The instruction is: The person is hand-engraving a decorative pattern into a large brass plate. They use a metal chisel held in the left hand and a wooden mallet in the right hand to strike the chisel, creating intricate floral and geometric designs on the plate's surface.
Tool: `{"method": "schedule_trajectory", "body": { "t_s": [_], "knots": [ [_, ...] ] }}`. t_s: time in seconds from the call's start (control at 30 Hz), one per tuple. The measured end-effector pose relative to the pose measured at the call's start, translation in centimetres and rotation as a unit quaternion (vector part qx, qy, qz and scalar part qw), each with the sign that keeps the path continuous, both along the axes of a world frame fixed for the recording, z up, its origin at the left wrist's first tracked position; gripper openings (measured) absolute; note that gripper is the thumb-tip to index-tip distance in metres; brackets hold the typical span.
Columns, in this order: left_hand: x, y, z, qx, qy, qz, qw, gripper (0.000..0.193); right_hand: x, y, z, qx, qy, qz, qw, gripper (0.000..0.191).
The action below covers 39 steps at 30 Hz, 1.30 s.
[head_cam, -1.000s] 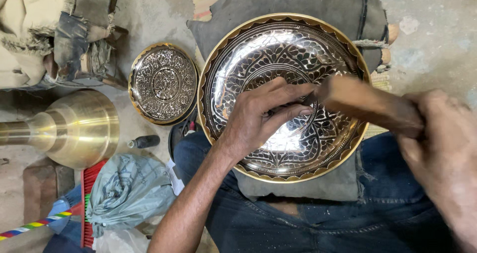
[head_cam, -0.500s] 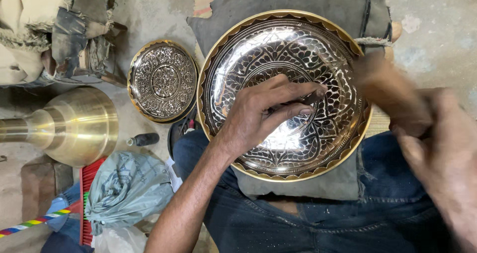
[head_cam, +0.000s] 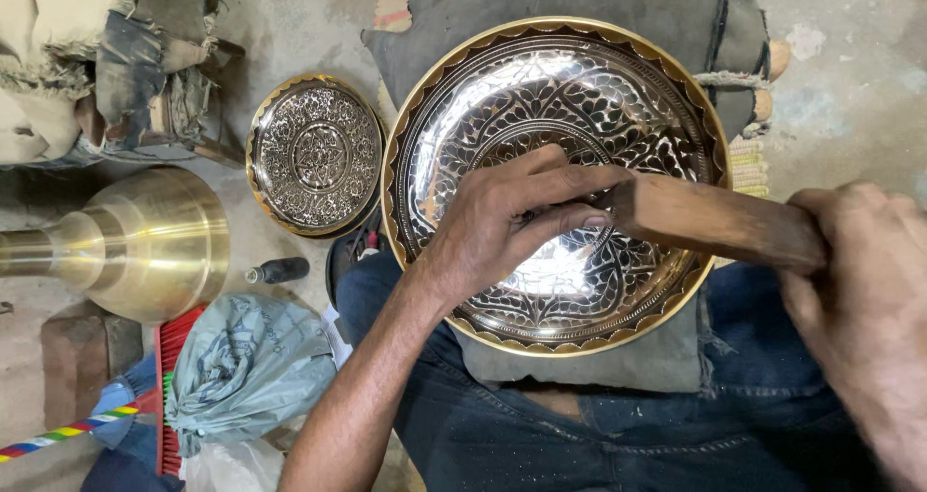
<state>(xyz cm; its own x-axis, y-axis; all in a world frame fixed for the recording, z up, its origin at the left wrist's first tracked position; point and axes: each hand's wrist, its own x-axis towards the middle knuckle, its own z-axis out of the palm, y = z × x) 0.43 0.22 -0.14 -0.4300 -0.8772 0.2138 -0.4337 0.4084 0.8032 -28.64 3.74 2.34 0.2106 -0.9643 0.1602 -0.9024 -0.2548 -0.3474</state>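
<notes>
Two hands work over one large engraved brass plate (head_cam: 463, 115) that rests on a dark cloth pad (head_cam: 599, 362) across the person's lap in blue jeans (head_cam: 541, 444); right hand (head_cam: 859, 299), nearest the camera at the lower right and partly blurred, is closed round the end of a wooden mallet (head_cam: 719, 224), whose head lies over the plate's right half; left hand (head_cam: 507, 222) sits on the plate's middle, fingers (head_cam: 570, 178) bent and pinched together near the mallet's tip; whether they grip a small tool there cannot be told; plate has a scalloped gold rim and dark floral engraving, centre shiny; lower left on the floor: crumpled grey-blue plastic bag (head_cam: 241, 366), red brush (head_cam: 169, 395) with a striped handle; a small dark bottle (head_cam: 278, 271) lies just left of the knee; polished brass vessel (head_cam: 145, 241) on its side at left; smaller engraved brass plate (head_cam: 314, 154) beside the large one, rims close; worn cloth bundle (head_cam: 106, 57) at top left; grey cushion (head_cam: 579, 4) beyond the large plate.
</notes>
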Motion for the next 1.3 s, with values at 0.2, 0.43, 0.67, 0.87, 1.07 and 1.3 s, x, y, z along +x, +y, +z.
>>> {"method": "schedule_trajectory", "body": {
  "t_s": [0.2,0.43,0.67,0.87,1.07,1.3],
  "knots": [
    [0.1,-0.1,0.1,0.003,-0.03,-0.002,1.0,0.04,-1.5,1.3,-1.5,-0.008,-0.011,-0.003,1.0,0.041],
    [0.2,-0.3,0.1,-0.003,-0.054,-0.011,0.998,0.04,-1.7,1.7,-1.7,0.016,-0.021,-0.013,1.0,0.041],
    [0.6,0.7,0.6,-0.021,0.09,0.016,0.996,0.025,-0.8,1.2,-1.5,0.077,-0.041,-0.058,0.995,0.037],
    [0.5,2.9,2.0,0.04,0.235,0.196,0.951,0.028,-0.1,1.6,-2.6,0.116,-0.252,-0.126,0.953,0.045],
    [-1.3,3.1,1.8,0.081,0.228,0.196,0.95,0.034,0.3,-0.3,-2.3,0.146,-0.274,-0.092,0.946,0.039],
    [-3.3,1.3,2.4,0.065,0.162,0.161,0.971,0.034,-0.7,-2.7,-0.5,0.069,-0.205,-0.08,0.973,0.047]
  ]
}}
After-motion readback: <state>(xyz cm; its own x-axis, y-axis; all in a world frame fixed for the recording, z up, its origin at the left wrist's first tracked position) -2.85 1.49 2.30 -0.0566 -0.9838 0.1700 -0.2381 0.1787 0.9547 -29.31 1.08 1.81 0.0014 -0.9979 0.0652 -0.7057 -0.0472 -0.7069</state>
